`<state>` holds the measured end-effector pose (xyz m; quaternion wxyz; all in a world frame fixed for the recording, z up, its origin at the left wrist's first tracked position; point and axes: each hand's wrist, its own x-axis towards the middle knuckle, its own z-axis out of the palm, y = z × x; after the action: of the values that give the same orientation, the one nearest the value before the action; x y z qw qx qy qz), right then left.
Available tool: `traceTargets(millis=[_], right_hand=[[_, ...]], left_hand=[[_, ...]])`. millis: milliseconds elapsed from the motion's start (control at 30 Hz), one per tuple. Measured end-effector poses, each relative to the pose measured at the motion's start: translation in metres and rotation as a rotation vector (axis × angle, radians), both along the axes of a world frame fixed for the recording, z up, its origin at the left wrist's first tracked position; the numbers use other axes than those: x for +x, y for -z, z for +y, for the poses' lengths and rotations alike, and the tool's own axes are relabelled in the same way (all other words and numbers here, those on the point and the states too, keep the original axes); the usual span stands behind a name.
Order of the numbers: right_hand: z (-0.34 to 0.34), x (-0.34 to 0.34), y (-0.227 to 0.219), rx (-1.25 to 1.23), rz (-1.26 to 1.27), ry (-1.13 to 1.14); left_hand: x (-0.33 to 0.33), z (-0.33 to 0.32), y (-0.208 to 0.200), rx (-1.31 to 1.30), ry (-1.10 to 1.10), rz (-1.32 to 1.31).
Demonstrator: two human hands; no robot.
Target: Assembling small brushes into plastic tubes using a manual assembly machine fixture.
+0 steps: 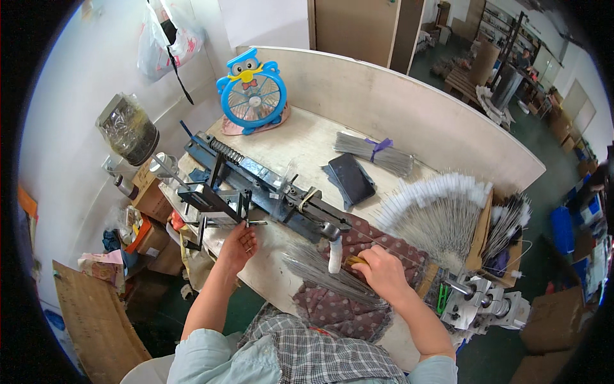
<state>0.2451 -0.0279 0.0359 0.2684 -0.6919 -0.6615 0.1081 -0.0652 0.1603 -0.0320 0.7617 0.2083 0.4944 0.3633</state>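
A dark metal bench machine (256,185) with a coil spring and a crank runs diagonally across the table. At its left end my left hand (240,246) is palm up with curled fingers, the tips against a thin metal rod (257,223); whatever they pinch is too small to make out. My right hand (384,274) is closed on a small yellow-brown piece (355,260), mostly hidden by the fingers, just right of the machine's white-wrapped handle (334,255). Loose thin wires (332,274) lie between my hands, partly over a dotted brown cloth (326,307).
Behind the machine stand a blue fan (254,101), a dark phone (352,179) and a tied wire bundle (368,152). White-tipped wire brushes (435,214) fan out at right, near a silver machine (489,304) and green-handled snips (442,297). A lamp (131,131) overhangs the left.
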Motion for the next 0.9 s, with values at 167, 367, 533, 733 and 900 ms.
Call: traceTargets(millis=[167, 367, 533, 733, 900], right_hand=[[-0.004, -0.001, -0.005, 0.001, 0.039, -0.024], [-0.024, 0.014, -0.036, 0.001, 0.056, 0.004], [-0.027, 0.033, -0.059, 0.221, -0.023, 0.138], [-0.036, 0.054, -0.05, 0.027, 0.31, 0.253], [-0.048, 0.061, -0.047, -0.067, 0.47, 0.313]], left_hand=[[-0.003, 0.005, 0.012, -0.039, -0.032, -0.072], [0.014, -0.004, 0.004, 0.007, -0.113, -0.017], [0.078, -0.071, -0.025, 0.362, 0.137, 0.027], [0.199, -0.121, -0.053, 0.355, 0.496, -0.201], [0.216, -0.131, -0.046, 0.453, 0.504, -0.178]])
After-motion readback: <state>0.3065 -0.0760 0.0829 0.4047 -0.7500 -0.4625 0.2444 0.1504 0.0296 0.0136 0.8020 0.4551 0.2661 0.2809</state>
